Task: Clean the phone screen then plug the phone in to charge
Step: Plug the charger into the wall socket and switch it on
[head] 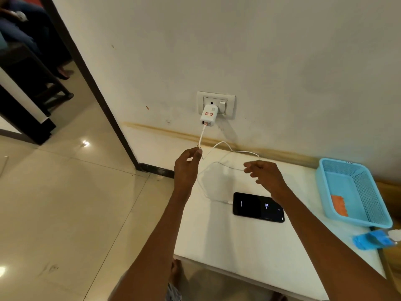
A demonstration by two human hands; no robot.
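Note:
A black phone (258,207) lies flat on the white table (227,242), its screen lit with small text. A white cable (230,149) runs from the phone's left end in loops up to a white charger (208,116) plugged into the wall socket (217,104). My left hand (188,165) pinches the cable just below the charger. My right hand (263,173) hovers above the table beyond the phone, fingers loosely spread, touching or nearly touching a cable loop.
A light blue plastic basket (355,192) holding an orange cloth (339,205) sits at the table's right. A blue packet (373,241) lies at the right edge. A dark door frame (97,88) stands left, with tiled floor (65,203) below. My foot (176,272) shows under the table edge.

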